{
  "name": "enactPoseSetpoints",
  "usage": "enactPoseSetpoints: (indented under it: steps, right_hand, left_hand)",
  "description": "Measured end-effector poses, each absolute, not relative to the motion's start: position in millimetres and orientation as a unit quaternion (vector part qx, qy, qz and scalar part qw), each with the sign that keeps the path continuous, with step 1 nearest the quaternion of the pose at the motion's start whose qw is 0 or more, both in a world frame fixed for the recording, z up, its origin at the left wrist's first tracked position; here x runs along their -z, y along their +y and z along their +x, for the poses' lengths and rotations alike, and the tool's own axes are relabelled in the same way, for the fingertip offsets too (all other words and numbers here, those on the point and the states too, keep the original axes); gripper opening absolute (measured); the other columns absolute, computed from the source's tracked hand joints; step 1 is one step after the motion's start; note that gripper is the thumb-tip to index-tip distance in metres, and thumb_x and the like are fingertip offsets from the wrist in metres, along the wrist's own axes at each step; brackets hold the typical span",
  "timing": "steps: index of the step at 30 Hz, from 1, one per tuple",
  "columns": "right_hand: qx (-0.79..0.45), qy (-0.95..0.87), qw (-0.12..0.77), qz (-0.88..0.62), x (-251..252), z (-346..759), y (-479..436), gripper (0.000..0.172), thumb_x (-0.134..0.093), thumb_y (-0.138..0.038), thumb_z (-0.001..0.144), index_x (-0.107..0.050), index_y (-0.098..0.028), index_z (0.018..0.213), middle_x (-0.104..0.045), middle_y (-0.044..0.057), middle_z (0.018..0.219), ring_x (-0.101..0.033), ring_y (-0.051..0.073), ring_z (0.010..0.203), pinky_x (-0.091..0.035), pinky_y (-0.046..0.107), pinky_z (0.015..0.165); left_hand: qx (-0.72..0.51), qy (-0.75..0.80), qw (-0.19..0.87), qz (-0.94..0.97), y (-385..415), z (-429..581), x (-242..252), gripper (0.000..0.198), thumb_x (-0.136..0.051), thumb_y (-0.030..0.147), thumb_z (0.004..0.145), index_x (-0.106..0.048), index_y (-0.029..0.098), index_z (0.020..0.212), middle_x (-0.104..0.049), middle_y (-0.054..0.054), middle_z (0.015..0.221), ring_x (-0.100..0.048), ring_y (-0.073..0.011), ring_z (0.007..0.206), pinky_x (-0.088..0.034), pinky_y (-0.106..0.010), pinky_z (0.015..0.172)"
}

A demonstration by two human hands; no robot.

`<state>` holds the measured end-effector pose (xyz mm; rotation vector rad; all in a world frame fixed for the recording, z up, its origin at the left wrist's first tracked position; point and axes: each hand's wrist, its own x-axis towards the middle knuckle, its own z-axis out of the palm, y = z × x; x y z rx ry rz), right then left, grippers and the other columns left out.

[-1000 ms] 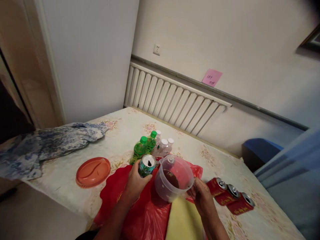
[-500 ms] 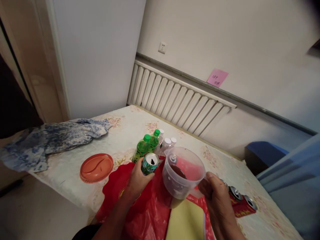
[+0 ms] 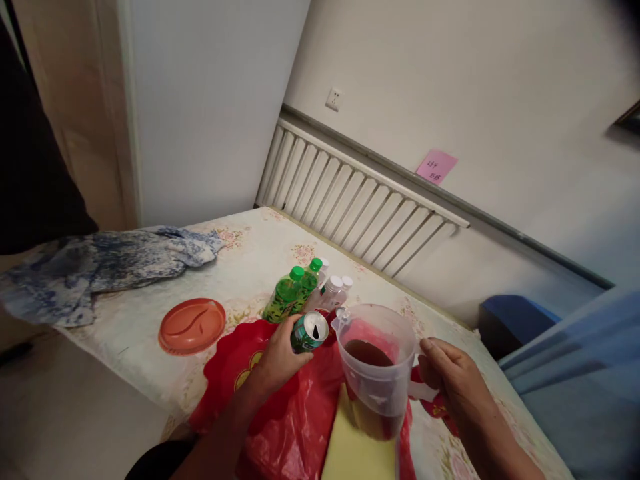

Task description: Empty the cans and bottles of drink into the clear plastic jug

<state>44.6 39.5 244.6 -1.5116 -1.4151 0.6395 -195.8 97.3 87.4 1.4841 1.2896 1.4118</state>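
My left hand (image 3: pixel 277 360) is wrapped round a green drink can (image 3: pixel 309 331), tilted with its opened top towards a clear plastic jug (image 3: pixel 376 370). The jug holds dark brown liquid and is lifted above the table. My right hand (image 3: pixel 450 383) grips the jug's handle on its right side. Under both lie a red plastic bag (image 3: pixel 280 420) and a yellow sheet (image 3: pixel 355 453).
Two green bottles (image 3: pixel 287 297) and clear white-capped bottles (image 3: pixel 331 293) stand behind the can. An orange lid (image 3: pixel 192 325) lies to the left, a blue patterned cloth (image 3: pixel 95 267) beyond it. A radiator (image 3: pixel 360 207) lines the wall. A blue bin (image 3: pixel 515 320) stands to the right.
My right hand has lifted the jug up off the table and towards me. The can in my left hand has tipped nearer the jug. The red cans at the right are now out of sight.
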Motion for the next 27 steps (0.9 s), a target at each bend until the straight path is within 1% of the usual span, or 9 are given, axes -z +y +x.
enactPoseSetpoints:
  steps: [3,7,11,15,21,27]
  right_hand:
    - [-0.307,-0.571,0.42,-0.635,-249,47,43,0.05,-0.06,-0.06,0.075,-0.038,-0.023,0.05,-0.034,-0.007,0.043,-0.029,0.008,0.037,-0.023,0.022,0.036]
    - [-0.288,-0.596,0.374,-0.649,-254,49,49,0.049,-0.06,-0.062,0.072,-0.041,-0.022,0.053,-0.035,-0.007,0.046,-0.031,0.008,0.038,-0.025,0.022,0.036]
    - [-0.269,-0.623,0.336,-0.654,-257,50,56,0.048,-0.058,-0.063,0.071,-0.041,-0.022,0.053,-0.037,-0.006,0.045,-0.033,0.009,0.039,-0.025,0.023,0.037]
    - [-0.224,-0.678,0.308,-0.629,-257,52,65,0.048,-0.057,-0.061,0.073,-0.041,-0.021,0.051,-0.037,-0.005,0.046,-0.03,0.009,0.045,-0.025,0.023,0.043]
    - [-0.217,-0.716,0.279,-0.602,-253,57,76,0.047,-0.056,-0.059,0.078,-0.042,-0.021,0.054,-0.035,-0.005,0.05,-0.031,0.01,0.049,-0.028,0.023,0.047]
    - [-0.192,-0.738,0.255,-0.595,-254,59,81,0.049,-0.054,-0.06,0.081,-0.039,-0.022,0.054,-0.034,-0.005,0.052,-0.03,0.01,0.05,-0.025,0.023,0.047]
  left_hand:
    - [-0.559,0.485,0.357,0.57,97,-196,-84,0.061,-0.065,0.01,0.059,-0.054,0.021,0.118,-0.063,-0.006,0.116,-0.059,-0.0247,0.109,-0.046,-0.038,0.094]
    - [-0.575,0.475,0.353,0.565,98,-198,-80,0.062,-0.067,0.009,0.058,-0.056,0.022,0.117,-0.064,-0.006,0.115,-0.059,-0.0245,0.106,-0.046,-0.038,0.093]
    - [-0.574,0.477,0.345,0.569,98,-198,-80,0.062,-0.067,0.009,0.058,-0.055,0.023,0.117,-0.063,-0.006,0.116,-0.059,-0.0246,0.108,-0.045,-0.037,0.095]
    - [-0.576,0.476,0.344,0.569,97,-198,-81,0.063,-0.067,0.008,0.057,-0.055,0.023,0.118,-0.064,-0.006,0.116,-0.059,-0.0249,0.108,-0.045,-0.038,0.096]
    - [-0.57,0.472,0.332,0.585,96,-198,-82,0.062,-0.064,0.008,0.06,-0.054,0.022,0.119,-0.063,-0.006,0.116,-0.059,-0.0242,0.109,-0.046,-0.037,0.096]
    - [-0.568,0.469,0.323,0.595,96,-197,-81,0.061,-0.064,0.008,0.061,-0.054,0.022,0.12,-0.063,-0.006,0.116,-0.059,-0.0237,0.109,-0.046,-0.037,0.095]
